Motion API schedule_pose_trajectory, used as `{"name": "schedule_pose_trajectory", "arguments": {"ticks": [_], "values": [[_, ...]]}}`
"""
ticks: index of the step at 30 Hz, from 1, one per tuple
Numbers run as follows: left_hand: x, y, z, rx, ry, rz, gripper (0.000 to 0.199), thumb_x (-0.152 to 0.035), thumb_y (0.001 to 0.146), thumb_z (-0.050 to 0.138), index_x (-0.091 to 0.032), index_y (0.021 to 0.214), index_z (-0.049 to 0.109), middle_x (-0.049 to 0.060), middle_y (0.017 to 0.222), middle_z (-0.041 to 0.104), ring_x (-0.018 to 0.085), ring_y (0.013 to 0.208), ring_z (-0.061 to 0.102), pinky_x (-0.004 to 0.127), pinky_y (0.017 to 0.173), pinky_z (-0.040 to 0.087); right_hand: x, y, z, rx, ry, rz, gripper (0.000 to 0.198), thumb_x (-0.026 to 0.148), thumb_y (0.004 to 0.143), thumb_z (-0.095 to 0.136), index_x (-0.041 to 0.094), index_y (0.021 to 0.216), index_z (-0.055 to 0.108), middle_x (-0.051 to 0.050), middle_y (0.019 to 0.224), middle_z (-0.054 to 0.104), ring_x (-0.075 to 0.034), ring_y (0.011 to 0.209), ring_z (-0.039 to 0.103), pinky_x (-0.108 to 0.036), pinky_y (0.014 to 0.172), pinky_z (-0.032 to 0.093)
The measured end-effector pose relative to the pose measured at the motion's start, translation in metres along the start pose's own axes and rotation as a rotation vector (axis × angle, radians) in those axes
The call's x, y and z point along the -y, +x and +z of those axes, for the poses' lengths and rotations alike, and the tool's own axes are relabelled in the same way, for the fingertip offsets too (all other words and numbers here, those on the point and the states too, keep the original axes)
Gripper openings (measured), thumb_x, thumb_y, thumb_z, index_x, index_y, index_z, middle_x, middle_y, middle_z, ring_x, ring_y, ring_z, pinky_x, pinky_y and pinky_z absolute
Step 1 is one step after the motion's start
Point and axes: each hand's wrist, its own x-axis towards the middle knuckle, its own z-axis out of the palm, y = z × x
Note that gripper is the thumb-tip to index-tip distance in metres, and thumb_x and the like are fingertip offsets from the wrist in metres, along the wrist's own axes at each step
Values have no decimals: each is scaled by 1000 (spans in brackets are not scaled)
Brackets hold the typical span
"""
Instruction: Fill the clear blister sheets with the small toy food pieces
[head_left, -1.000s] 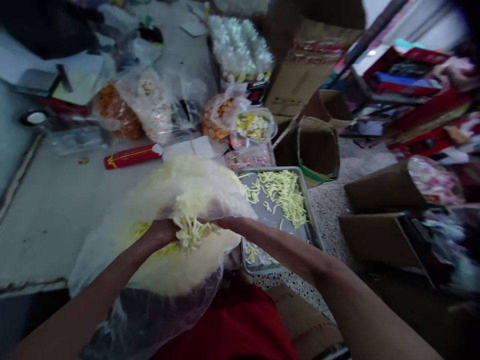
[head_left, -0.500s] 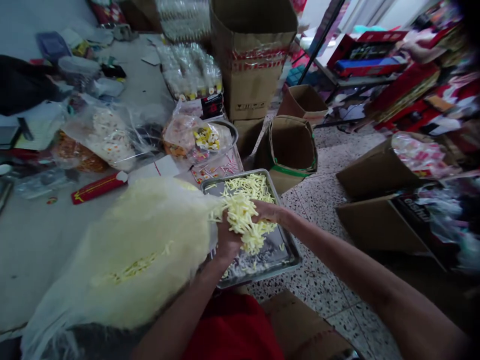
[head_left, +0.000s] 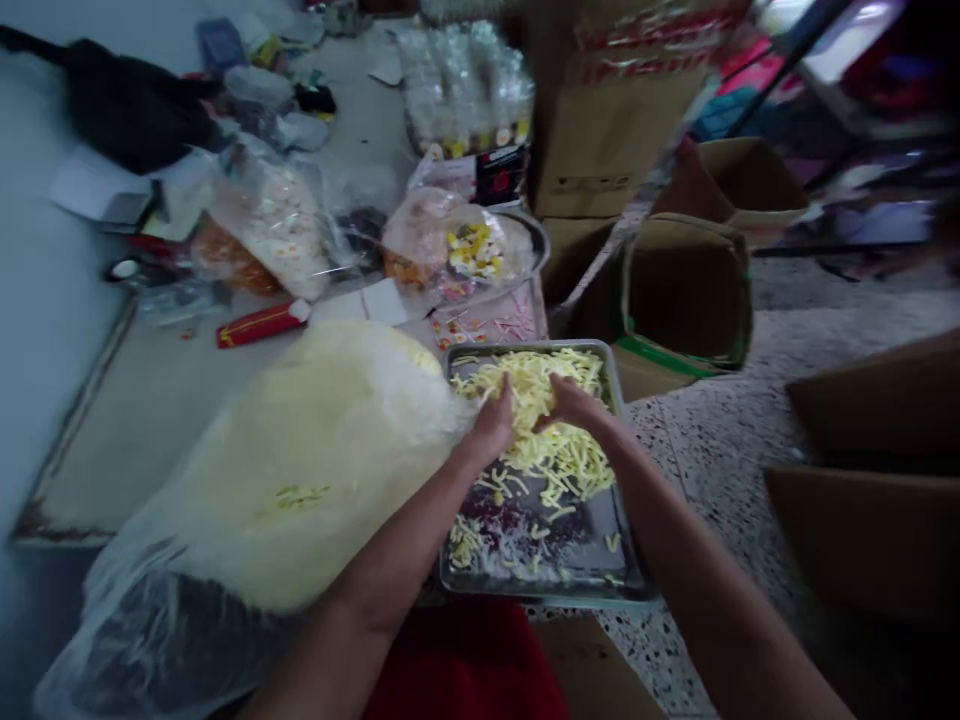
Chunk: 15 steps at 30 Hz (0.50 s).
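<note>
A metal tray (head_left: 577, 545) holds a heap of short, pale yellow strips (head_left: 536, 375), thickest at its far end. Loose strips and white powder are scattered over the near end. My left hand (head_left: 495, 422) is at the heap's left side, thumb up and other fingers partly hidden. Facing it from the right, my right hand (head_left: 576, 404) has thumb and fingers apart, touching the strips. Left of the tray lies a large, cloudy plastic bag (head_left: 322, 450) full of pale yellow contents, its mouth near my left hand.
Behind the tray are plastic bags of coloured pieces (head_left: 476, 250) and a red packet (head_left: 259, 325) on the table. An open carton (head_left: 686, 300) stands beyond the tray's right corner, with more cartons (head_left: 862, 520) at right on the speckled floor.
The handful of strips held between both hands has dropped onto the heap in the tray. My hands have lowered and parted. The camera view has shifted left.
</note>
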Motion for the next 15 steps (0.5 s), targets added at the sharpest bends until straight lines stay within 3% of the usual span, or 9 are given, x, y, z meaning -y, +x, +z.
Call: {"name": "schedule_pose_trajectory", "arguments": {"ticks": [2,3,5,7,9,11,12,14,15], "values": [[-8,-25,-5,28,32,35,92,-1,75,63,-1,157,22,30,124,62,39,116,64,47,101,50,4,-12,-6,37,-190,61,123,31,42,96,18,151,41,-25,142,47,-42,121,57,-49,98,50],[-11,-38,-6,9,35,59,79,-1,78,58,-2,153,32,30,127,60,37,121,61,46,105,47,7,-21,-9,16,-273,58,119,36,48,95,20,152,39,-26,143,47,-44,122,57,-51,97,50],[-14,-65,-9,-91,48,235,57,-3,84,51,0,140,48,33,131,56,37,129,55,46,106,47,19,-43,-16,-78,-393,17,91,49,68,83,20,147,49,-29,136,54,-46,119,58,-56,95,49],[-8,-96,-17,-105,36,328,42,-3,83,49,-5,124,59,28,122,61,34,117,62,43,94,54,43,-75,-15,-238,-399,-81,55,58,90,54,27,135,61,-27,128,61,-43,114,62,-59,90,50],[13,-135,-33,-104,-15,329,30,-6,82,53,-13,109,64,18,105,68,27,97,68,38,81,57,82,-114,4,-373,-208,-101,39,65,93,42,44,112,69,-17,111,71,-38,94,68,-58,76,54],[50,-181,-56,-185,-58,250,24,-10,83,56,-19,101,68,10,93,70,23,88,69,34,77,57,129,-149,44,-239,145,-190,19,65,89,52,55,95,67,-5,98,74,-33,79,69,-53,65,58],[73,-203,-68,-256,-61,169,25,-10,84,55,-22,100,69,8,92,71,21,87,68,32,77,56,153,-161,70,-97,242,-274,13,62,88,56,57,93,67,-2,95,73,-33,82,70,-53,69,60],[128,-239,-91,-426,-10,-49,30,-8,85,52,-23,102,72,6,95,73,21,89,68,33,82,56,197,-168,125,128,234,-423,19,58,90,53,56,98,70,0,96,73,-33,93,70,-53,79,62],[156,-252,-101,-458,32,-122,30,-8,86,51,-22,101,73,7,97,73,22,92,68,35,86,55,216,-163,150,217,164,-485,26,55,94,49,53,110,69,0,110,72,-33,108,66,-52,93,59]]}}
